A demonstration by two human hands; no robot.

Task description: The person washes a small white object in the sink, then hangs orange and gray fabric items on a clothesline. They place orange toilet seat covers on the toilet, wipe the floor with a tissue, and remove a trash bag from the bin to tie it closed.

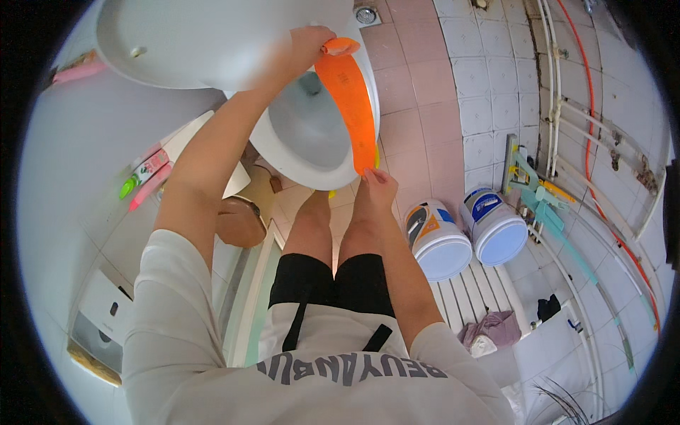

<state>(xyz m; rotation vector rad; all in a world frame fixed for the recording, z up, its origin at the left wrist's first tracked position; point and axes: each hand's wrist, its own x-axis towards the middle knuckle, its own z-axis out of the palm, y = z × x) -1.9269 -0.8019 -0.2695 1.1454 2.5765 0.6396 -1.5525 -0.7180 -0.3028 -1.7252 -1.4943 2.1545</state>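
A long orange strip (348, 106) with faint printing lies curved along the right side of the white toilet rim (312, 173). Its far end folds over in a loop beside my left hand (310, 44), whose fingers are closed on that end. At the near end, my right hand (380, 185) pinches the strip's tip between thumb and fingers, close to the front of the rim. Open water shows in the bowl (308, 124). The raised white toilet lid (191, 42) is partly hidden by my left forearm.
Two white buckets (440, 249) stand on the right by a slatted white surface (473, 289). A mop with a turquoise head (544, 205) leans at the right wall among pipes. To the left are a bottle with a green cap (145, 173) and a brown bin (241, 221).
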